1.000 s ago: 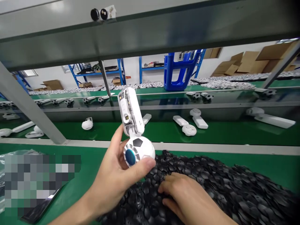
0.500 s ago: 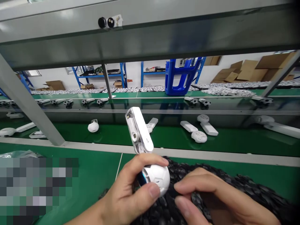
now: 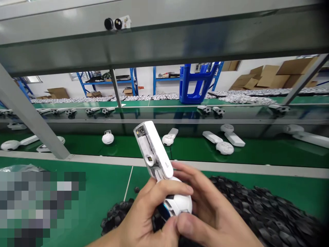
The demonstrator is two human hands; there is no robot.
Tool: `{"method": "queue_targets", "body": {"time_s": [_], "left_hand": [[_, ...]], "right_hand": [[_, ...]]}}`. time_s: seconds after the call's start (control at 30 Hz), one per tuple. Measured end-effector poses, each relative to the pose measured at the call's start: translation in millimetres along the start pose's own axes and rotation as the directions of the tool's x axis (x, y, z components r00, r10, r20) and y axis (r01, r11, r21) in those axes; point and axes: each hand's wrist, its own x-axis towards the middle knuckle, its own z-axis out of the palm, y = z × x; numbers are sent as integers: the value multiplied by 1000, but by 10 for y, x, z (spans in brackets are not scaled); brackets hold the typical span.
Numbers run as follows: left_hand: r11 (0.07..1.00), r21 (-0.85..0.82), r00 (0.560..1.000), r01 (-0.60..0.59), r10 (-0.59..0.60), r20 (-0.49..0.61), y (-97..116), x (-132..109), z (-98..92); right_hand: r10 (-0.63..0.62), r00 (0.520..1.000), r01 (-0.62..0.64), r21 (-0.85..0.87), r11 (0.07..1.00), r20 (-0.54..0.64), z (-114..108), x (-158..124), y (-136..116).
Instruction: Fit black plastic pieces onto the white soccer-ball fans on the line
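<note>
A white device with a round, football-patterned head [image 3: 183, 205] and a long handle [image 3: 159, 147] stands tilted up in front of me. The handle has a clear side showing a circuit board and small parts inside. My left hand [image 3: 151, 209] is closed around the head, its index finger over the top. My right hand [image 3: 213, 206] wraps the far side, its thumb pressed against the lower front of the head. Whether a small piece lies under that thumb is hidden. Below both hands spreads a pile of small black flat pieces [image 3: 252, 209] on the green bench.
Beyond a metal rail [image 3: 102, 159], a green conveyor [image 3: 141, 147] carries several white devices [image 3: 224, 148]. More with black patches [image 3: 218, 110] line a ledge behind. A slanted post [image 3: 31, 113] stands left; an overhead beam [image 3: 164, 41] crosses above. A blue stool [image 3: 195, 85] sits farther back.
My right hand has moved left from beside the device onto its head. The device has shifted slightly down and right. White devices on the conveyor have moved right.
</note>
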Motion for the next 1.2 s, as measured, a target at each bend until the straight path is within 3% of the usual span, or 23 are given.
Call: {"method": "queue_targets", "body": {"time_s": [0.1,0.37,0.43,0.5,0.57,0.6,0.63,0.7,0.73,0.77,0.8,0.93,1.07,1.13,1.2], "left_hand": [[1000,-13,1000,8,-8,21,69,-25,24],[995,102,986,1,16,-167,104,-110,163],[999,16,988,39,-36,-151,151,-102,148],[977,-171,986,126,-142,-88,226,-66,97],[914,-359,975,190,-220,-42,308,-10,28],[881,-425,969,208,-244,-33,344,22,-4],[857,-468,963,218,-266,-40,375,55,-31],[832,-506,949,228,-305,-73,413,111,-59],[824,-513,939,241,-331,-92,420,130,-60],[820,-514,928,253,-356,-112,419,141,-54],[816,-514,916,265,-379,-129,413,145,-43],[797,-511,886,321,-443,-135,356,110,3],[770,-514,862,377,-495,-108,308,95,1],[769,-502,854,397,-510,-105,281,95,-18],[778,-470,852,417,-515,-98,241,79,-45]], "right_hand": [[59,988,-65,36,997,145,3,-2,-11],[-217,956,244,-123,962,196,89,30,71],[-178,958,212,-136,968,227,34,59,23],[-104,969,143,-164,976,223,-67,76,-86],[-62,972,143,-362,921,226,-185,70,-215],[-42,968,174,-545,820,246,-237,58,-266],[4,962,209,-742,637,275,-278,42,-295],[164,942,266,-951,159,291,-316,9,-266],[242,930,290,-957,-17,278,-313,-3,-205],[298,917,312,-942,-120,266,-300,-9,-119],[331,906,332,-929,-163,266,-282,-8,-17],[331,892,379,-909,-174,308,-238,37,332],[233,897,416,-896,-154,377,-315,63,217],[114,883,465,-880,-95,454,-380,45,45],[-135,808,577,-817,-18,573,-446,-7,-73]]}}
